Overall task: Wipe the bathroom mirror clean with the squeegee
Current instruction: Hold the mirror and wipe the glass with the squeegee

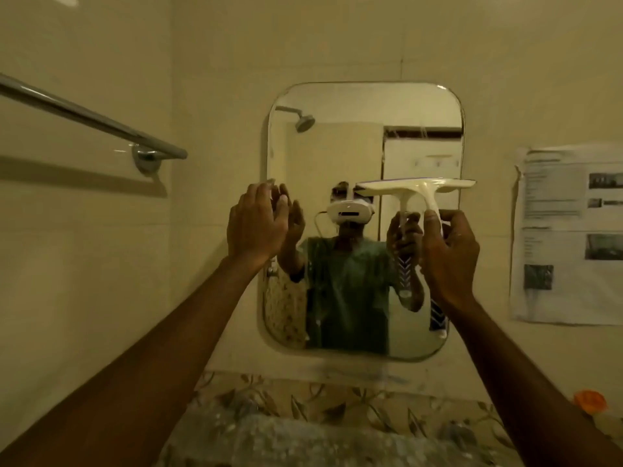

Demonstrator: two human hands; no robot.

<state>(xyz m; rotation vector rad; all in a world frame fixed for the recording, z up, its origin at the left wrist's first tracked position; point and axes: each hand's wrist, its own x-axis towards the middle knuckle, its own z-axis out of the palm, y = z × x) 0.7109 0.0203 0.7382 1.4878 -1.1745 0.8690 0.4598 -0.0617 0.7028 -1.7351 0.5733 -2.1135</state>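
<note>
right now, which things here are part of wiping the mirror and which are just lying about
For the job: mirror; squeegee, blade against the glass about halfway up; right hand gripping its handle; left hand, open at the mirror's left edge.

Just there: towel bar; printed sheet on the wall; small orange thing, lower right.

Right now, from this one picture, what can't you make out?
Head view only:
- Papers on the wall: print too small and blurred to read.
- Squeegee: handle mostly hidden by the right hand gripping it; whether it touches the mirror is unclear from this angle.
- Towel bar: cut off by the left edge.
- Orange thing, lower right: too blurred to identify.
</note>
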